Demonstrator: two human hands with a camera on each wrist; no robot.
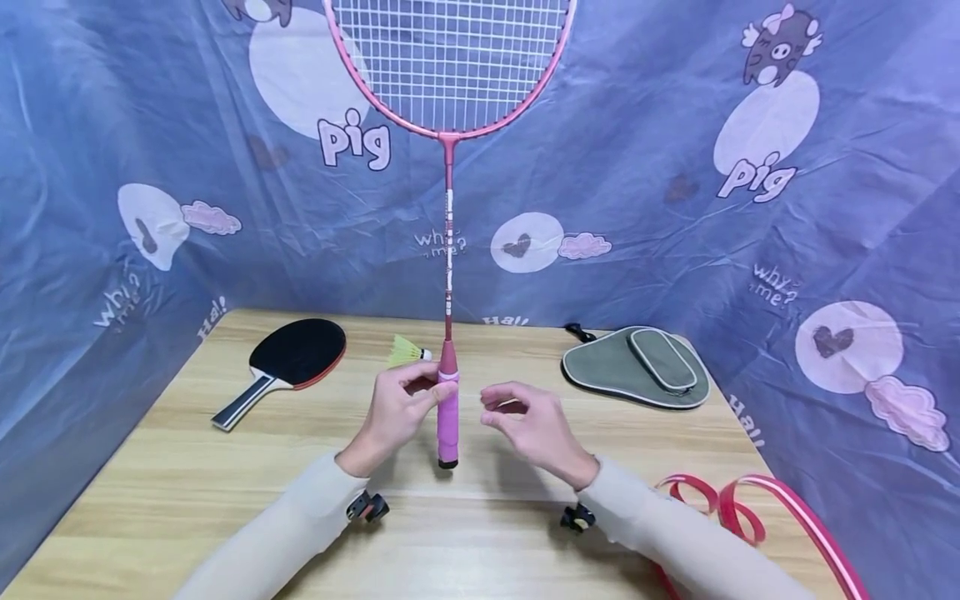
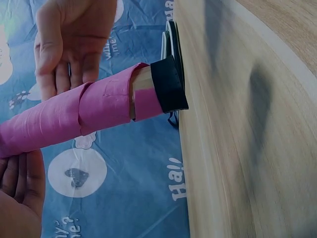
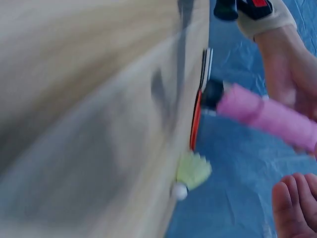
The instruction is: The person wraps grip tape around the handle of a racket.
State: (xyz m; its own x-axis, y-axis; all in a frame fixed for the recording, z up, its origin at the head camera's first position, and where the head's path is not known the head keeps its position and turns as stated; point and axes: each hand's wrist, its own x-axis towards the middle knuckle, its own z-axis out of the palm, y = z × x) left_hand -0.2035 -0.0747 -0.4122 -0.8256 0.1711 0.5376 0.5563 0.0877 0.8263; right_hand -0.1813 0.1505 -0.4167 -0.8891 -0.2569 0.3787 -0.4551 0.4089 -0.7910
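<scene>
Pink soft-looking wrap covers the grip (image 2: 59,115) of a badminton racket (image 1: 449,250), which stands upright over the middle of the desk (image 1: 187,492), its strung head (image 1: 450,67) at 12 o'clock and its black end cap (image 2: 170,85) at 6. The left hand (image 1: 399,408), at 9 o'clock from the grip, pinches its upper part between thumb and fingers. The right hand (image 1: 534,425) is at 3 o'clock, fingers curved, thumb apart from them, holding nothing.

I judge the racket light and stiff, the slim shaft hard, the wrap tacky rather than slippery. Most of its length rises above the pinch, so it could tip; a hold high on the grip, steadied near the cap, should suit. A paler strip shows between wrap edges by the cap, so fingers there might shift the wrap.

Around the grip lie a shuttlecock (image 1: 408,352) at 11 o'clock, a black paddle (image 1: 300,354) near 10, a green case (image 1: 600,367) between 2 and 3, and red ribbon (image 1: 806,517) towards 4.
</scene>
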